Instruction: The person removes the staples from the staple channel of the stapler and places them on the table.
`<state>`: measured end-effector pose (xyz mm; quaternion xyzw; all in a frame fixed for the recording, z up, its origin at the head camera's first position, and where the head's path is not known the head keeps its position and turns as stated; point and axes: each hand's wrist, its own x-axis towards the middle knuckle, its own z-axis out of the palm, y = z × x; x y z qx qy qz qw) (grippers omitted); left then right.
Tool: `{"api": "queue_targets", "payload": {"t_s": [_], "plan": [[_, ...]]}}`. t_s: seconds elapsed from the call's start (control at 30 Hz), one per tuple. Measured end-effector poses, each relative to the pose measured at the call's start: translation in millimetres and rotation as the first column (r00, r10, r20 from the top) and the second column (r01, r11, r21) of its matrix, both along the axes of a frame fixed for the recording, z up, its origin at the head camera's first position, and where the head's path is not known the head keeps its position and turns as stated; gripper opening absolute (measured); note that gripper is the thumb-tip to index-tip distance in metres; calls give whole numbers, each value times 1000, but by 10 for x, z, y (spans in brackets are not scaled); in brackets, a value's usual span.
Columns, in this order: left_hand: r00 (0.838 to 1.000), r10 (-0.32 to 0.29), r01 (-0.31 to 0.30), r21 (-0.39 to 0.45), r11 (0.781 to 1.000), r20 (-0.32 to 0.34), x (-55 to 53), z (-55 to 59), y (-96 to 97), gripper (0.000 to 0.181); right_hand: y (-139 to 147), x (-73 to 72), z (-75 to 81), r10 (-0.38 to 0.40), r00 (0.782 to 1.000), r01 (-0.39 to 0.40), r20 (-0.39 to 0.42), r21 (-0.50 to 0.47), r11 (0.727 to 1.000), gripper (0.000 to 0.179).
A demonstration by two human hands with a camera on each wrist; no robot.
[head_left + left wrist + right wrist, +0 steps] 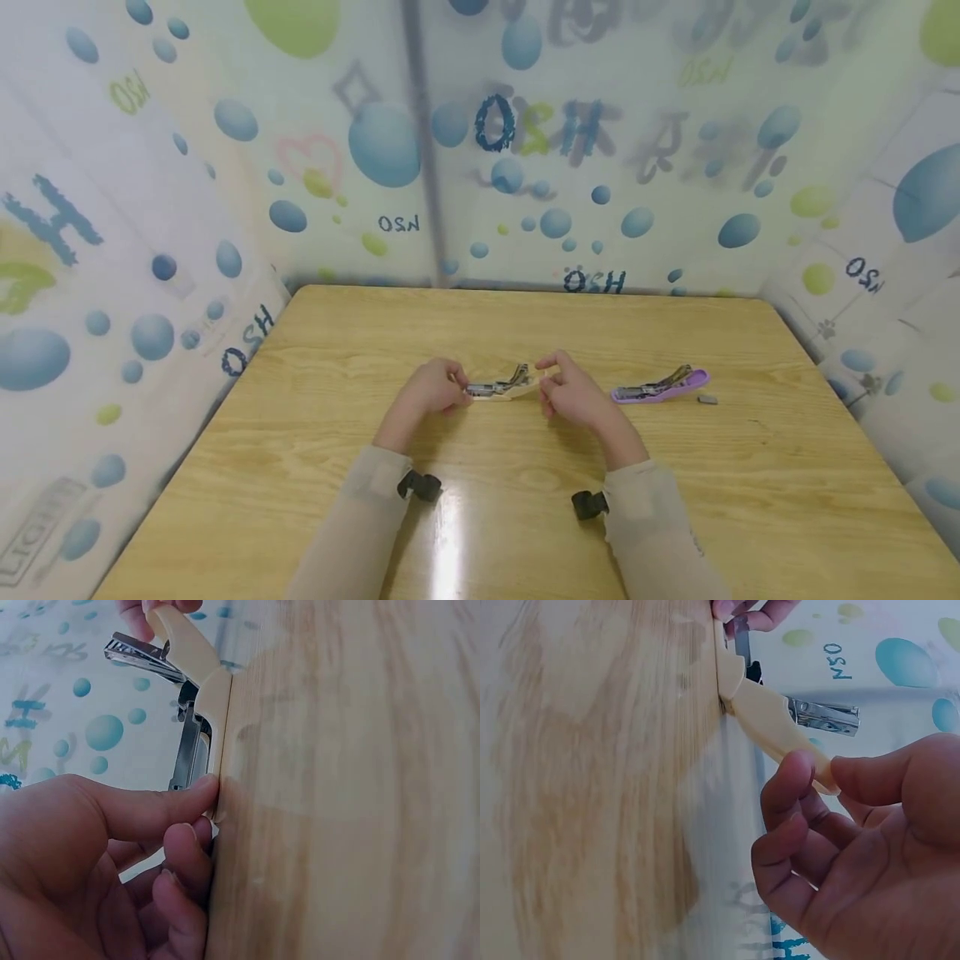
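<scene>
A cream stapler (521, 387) lies opened out on the wooden table, its metal parts showing. My left hand (433, 388) holds the end of its base, thumb and fingers pinching it in the left wrist view. Its cream cover (769, 724) slants up from the table on the other side. My right hand (577, 393) pinches the tip of that cover between thumb and index finger, while the other fingers curl loosely below. Inside the opened body, the silver magazine (825, 718) points up at an angle. Fingers hide the far end of the base.
To the right of my right hand lies a purple stapler (697, 380), also opened out. Beside it is a small grey block (707, 400), perhaps a strip of staples. The wooden table (322, 333) meets a patterned wall covering (637, 183) at the back and sides.
</scene>
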<state>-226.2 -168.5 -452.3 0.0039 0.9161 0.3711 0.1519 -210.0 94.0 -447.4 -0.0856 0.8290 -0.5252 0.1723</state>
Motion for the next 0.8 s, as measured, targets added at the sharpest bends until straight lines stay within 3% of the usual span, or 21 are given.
{"api": "queue_targets", "payload": {"t_s": [0.2, 0.43, 0.63, 0.8], "plan": [[1000, 3, -3, -1, 1000, -7, 12, -11, -8, 13, -14, 23, 16, -19, 1000, 20, -11, 44, 999, 33], [1000, -8, 8, 20, 1000, -5, 7, -22, -17, 13, -25, 113, 224, -36, 999, 35, 21, 67, 997, 48], [1000, -1, 1, 12, 1000, -9, 6, -17, -23, 14, -185, 153, 399, -28, 998, 32, -50, 71, 997, 40], [1000, 0, 0, 6, 1000, -13, -2, -13, -19, 15, -442, 164, 414, 1, 998, 2, -56, 50, 999, 34]]}}
